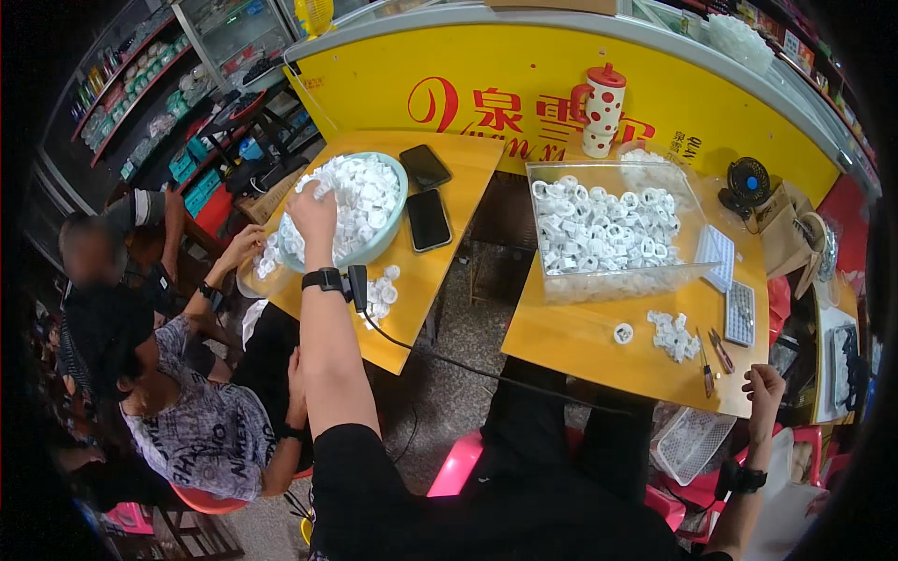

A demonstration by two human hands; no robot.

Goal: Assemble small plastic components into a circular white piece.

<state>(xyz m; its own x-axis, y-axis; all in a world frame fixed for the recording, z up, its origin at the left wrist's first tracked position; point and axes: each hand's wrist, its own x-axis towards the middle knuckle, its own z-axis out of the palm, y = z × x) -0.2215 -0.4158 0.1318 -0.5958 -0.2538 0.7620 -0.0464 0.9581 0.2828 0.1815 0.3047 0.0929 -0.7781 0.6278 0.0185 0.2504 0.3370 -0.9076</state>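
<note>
My left arm reaches far over to a pale blue bowl heaped with small white plastic parts. In the heap, the fingers of my left hand are curled round some of the parts, their tips partly hidden. Off the right table's front right corner, my right hand is raised with curled fingers; whatever may be in them is hidden. Closest to it lie two small hand tools with dark red handles, a pair of pliers and a slim tool.
A clear bin of white ring-shaped parts stands on the right table, beside white trays and loose parts. Two phones lie by the bowl. A cable runs from my left wrist. A co-worker sits at left, one hand near the bowl.
</note>
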